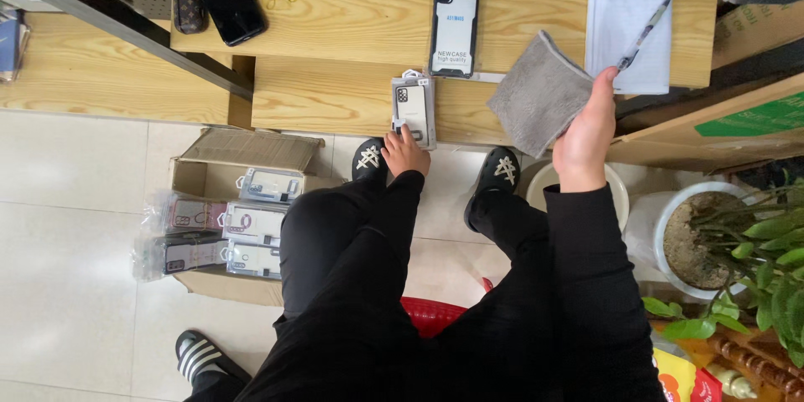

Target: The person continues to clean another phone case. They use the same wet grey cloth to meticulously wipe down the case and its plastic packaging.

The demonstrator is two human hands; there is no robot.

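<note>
Pale wooden two-level shelf (pixel 335 96), seen from above, carrying the items below. Open brown cardboard box (pixel 243 151) on the tiled floor at left, holding packaged phone cases. Grey square cleaning cloth (pixel 540 92), pinched along its right edge by the closed right hand (pixel 586 130). Clear-packaged phone case (pixel 413 109) on the lower shelf level, its bottom edge gripped by the left hand (pixel 406 153).
</note>
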